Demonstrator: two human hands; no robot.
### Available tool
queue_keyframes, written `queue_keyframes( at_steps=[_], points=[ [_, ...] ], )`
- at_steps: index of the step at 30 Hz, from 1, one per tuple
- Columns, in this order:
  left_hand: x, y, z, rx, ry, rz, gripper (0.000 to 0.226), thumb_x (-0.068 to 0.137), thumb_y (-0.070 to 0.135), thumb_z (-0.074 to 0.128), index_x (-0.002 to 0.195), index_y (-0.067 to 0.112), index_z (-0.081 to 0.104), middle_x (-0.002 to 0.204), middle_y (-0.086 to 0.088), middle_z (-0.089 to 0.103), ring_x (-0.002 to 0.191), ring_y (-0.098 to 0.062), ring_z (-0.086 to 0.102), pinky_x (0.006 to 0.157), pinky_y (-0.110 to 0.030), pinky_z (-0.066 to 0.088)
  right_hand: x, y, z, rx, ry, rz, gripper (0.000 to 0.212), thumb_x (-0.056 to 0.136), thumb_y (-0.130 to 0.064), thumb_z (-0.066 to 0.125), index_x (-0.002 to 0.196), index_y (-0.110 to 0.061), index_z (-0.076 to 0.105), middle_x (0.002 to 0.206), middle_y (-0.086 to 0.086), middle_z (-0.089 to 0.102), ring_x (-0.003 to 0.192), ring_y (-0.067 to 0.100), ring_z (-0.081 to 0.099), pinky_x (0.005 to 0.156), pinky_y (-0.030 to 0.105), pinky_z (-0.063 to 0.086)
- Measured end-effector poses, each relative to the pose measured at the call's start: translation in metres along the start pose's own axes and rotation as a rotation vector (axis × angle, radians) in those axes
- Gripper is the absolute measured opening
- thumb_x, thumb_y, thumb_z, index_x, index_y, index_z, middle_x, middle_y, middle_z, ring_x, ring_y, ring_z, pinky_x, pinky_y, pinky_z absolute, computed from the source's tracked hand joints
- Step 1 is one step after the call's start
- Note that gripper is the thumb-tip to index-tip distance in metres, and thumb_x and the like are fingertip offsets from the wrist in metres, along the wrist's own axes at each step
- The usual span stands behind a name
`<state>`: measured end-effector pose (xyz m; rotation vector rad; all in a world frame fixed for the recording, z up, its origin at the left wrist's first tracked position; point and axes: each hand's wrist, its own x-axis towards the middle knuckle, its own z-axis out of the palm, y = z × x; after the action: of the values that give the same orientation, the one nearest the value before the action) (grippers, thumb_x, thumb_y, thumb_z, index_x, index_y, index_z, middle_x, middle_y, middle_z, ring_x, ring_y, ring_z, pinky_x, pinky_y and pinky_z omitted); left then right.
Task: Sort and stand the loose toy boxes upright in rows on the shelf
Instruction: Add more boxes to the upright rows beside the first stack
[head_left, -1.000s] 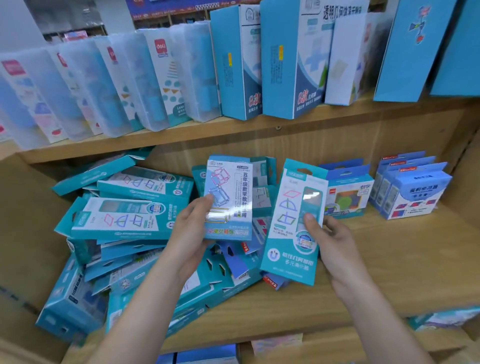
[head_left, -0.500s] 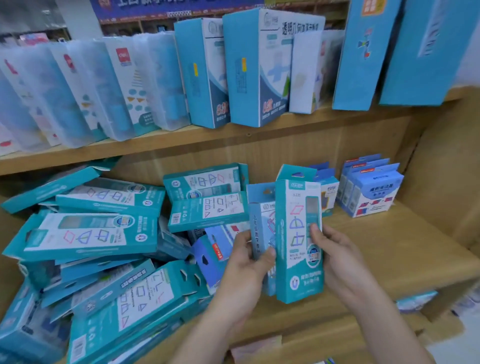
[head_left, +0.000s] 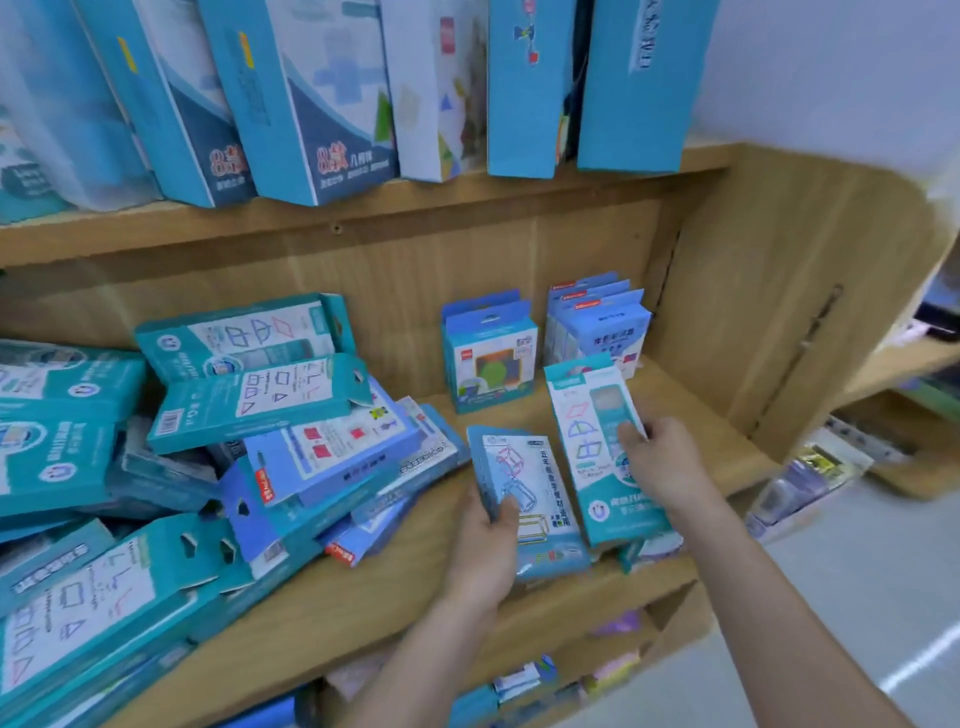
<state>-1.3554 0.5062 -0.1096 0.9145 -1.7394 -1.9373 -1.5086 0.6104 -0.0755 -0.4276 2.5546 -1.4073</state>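
Note:
My left hand (head_left: 485, 545) grips a light blue box with cube drawings (head_left: 535, 499) by its left edge. My right hand (head_left: 665, 462) holds a taller teal box with shape outlines (head_left: 592, 447) by its right side. Both boxes stand side by side, tilted back, near the front of the wooden shelf (head_left: 395, 587), right of centre. A loose pile of teal and blue boxes (head_left: 249, 457) lies flat and jumbled over the shelf's left half.
Two short rows of blue boxes (head_left: 491, 358) (head_left: 602, 325) stand upright against the back right of the shelf. Tall boxes (head_left: 322, 98) line the shelf above. The wooden side panel (head_left: 789, 312) bounds the right. Lower shelves hold more packs (head_left: 524, 680).
Both hands carried their boxes rightward from the pile toward the shelf's front right. The view has swung right and down, and the boxes lean back more than before.

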Motion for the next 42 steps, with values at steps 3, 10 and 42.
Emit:
queue_keyframes(
  at_steps=[3, 10, 42],
  points=[
    [0.010, 0.000, 0.016, 0.024, 0.045, 0.019, 0.052, 0.095, 0.008, 0.050, 0.134, 0.038, 0.033, 0.126, 0.003, 0.060, 0.114, -0.015, 0.059, 0.101, -0.041, 0.045, 0.025, 0.009, -0.003, -0.137, -0.018, -0.008, 0.024, 0.097, -0.022, 0.049, 0.082, -0.006, 0.057, 0.078, 0.014, 0.059, 0.079, 0.037, 0.059, 0.057, 0.032, 0.035],
    [0.006, 0.012, 0.026, 0.707, 0.087, 0.385, 0.073, 0.087, -0.004, 0.042, 0.149, 0.023, 0.016, 0.155, -0.003, 0.012, 0.143, -0.014, 0.012, 0.112, -0.016, 0.014, 0.044, 0.014, 0.008, -0.220, -0.155, -0.124, 0.007, 0.091, -0.012, 0.053, 0.096, -0.014, 0.058, 0.072, 0.009, 0.060, 0.067, 0.030, 0.057, 0.054, 0.030, 0.040],
    [0.011, 0.154, -0.048, 0.765, 0.606, 1.172, 0.043, 0.083, -0.011, 0.055, 0.120, 0.010, 0.052, 0.112, -0.005, 0.059, 0.098, -0.018, 0.058, 0.087, -0.023, 0.044, 0.010, -0.031, 0.011, 0.032, -0.601, -0.611, 0.082, 0.078, -0.061, 0.059, 0.145, -0.050, 0.013, 0.151, -0.032, 0.016, 0.139, -0.012, 0.011, 0.114, 0.023, 0.017]
  ],
)
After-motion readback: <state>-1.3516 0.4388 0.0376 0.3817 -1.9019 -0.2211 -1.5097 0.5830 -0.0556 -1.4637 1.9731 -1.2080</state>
